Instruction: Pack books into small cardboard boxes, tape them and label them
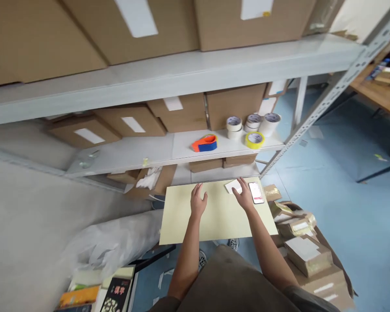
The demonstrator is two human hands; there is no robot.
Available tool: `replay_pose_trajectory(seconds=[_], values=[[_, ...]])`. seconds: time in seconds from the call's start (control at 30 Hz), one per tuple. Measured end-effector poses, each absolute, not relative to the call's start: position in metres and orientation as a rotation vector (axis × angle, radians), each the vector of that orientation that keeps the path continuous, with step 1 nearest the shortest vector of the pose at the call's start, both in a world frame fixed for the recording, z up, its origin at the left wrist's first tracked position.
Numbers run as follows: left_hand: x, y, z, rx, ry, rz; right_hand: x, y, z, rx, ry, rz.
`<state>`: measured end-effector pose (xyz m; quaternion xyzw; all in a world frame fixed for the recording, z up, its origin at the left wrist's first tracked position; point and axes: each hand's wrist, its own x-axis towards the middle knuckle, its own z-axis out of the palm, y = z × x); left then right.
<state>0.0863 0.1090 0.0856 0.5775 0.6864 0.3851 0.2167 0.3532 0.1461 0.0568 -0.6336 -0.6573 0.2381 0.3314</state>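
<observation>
- Storeroom floor (354, 208) is blue. Grey steel shelving rack (339, 84) crosses the head view, 2 shelves showing. What's on it?
- Upper shelf (169, 82): big cardboard cartons (149, 30) with white labels. Lower shelf (143, 151): smaller cartons (178, 112), white tape rolls (234, 128), 1 yellow tape roll (254, 140), 1 orange-and-blue tape dispenser (204, 143).
- Hands?
- Both in view, over a pale yellow board (182, 221) just below the lower shelf. Left hand (198, 200): palm down, fingers (197, 188) spread, pinching nothing. Right hand (244, 195): fingers (242, 184) also spread, no pinch, just beside a white paper slip (233, 186) and a smartphone (256, 193). Contact with the slip: cannot tell.
- Slip and phone position?
- Both lie flat on the far right part of the board, phone right of the slip, screen lit.
- Surroundings?
- Right of the board: stacked taped parcels (307, 255). Left: white plastic bag (113, 242). Bottom left: books (117, 294), partly cut off by the frame.
</observation>
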Motion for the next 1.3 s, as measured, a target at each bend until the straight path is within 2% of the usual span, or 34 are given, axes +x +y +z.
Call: replay_pose_trajectory(seconds=[0.2,0.47,0.67,1.0,1.3], values=[[-0.007,0.045,0.11,1.511,1.965,1.179,0.252,0.118,0.083,-1.454,-1.841,0.766],[-0.126,-0.057,0.094,1.416,2.184,1.237,0.131,0.071,0.085,-1.214,-2.065,0.835],[-0.178,-0.124,0.095,1.255,2.35,1.313,0.061,0.051,0.082,-0.962,-2.218,0.877],[-0.16,-0.206,0.107,0.971,2.62,1.315,-0.006,0.035,0.091,-0.547,-2.424,1.099],[-0.114,-0.325,0.1,0.523,2.916,1.195,-0.052,-0.044,0.071,-0.19,-2.566,1.366]])
